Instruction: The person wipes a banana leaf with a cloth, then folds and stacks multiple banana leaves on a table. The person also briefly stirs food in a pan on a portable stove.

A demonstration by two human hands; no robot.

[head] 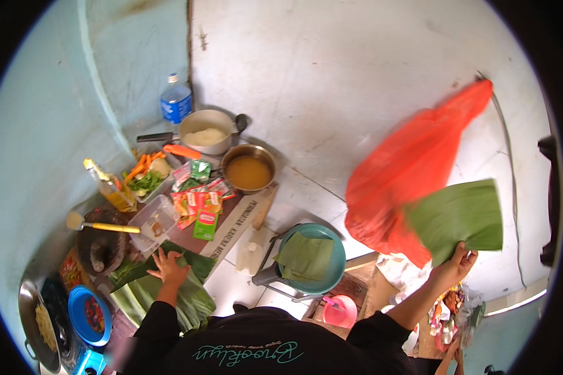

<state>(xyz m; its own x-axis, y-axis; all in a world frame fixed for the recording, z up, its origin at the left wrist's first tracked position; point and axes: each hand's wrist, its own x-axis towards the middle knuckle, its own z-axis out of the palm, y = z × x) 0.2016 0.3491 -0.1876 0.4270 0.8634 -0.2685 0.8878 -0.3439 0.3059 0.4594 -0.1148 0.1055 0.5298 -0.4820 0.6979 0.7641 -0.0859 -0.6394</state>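
Observation:
My right hand, stretched out to the right, grips the lower edge of a cut piece of banana leaf. That piece is raised in front of a red plastic bag hanging on the wall. My left hand lies over a pile of banana leaves with its fingers spread. Whether it presses on the leaves or only hovers, I cannot tell. Between my arms, more cut leaf pieces lie in a teal basin on a dark stool.
Seasoning sachets, a plastic container, a pot of brownish liquid and a saucepan crowd the low table. At left are a stone mortar, blue bowl and wok. Another person's hand shows at lower right.

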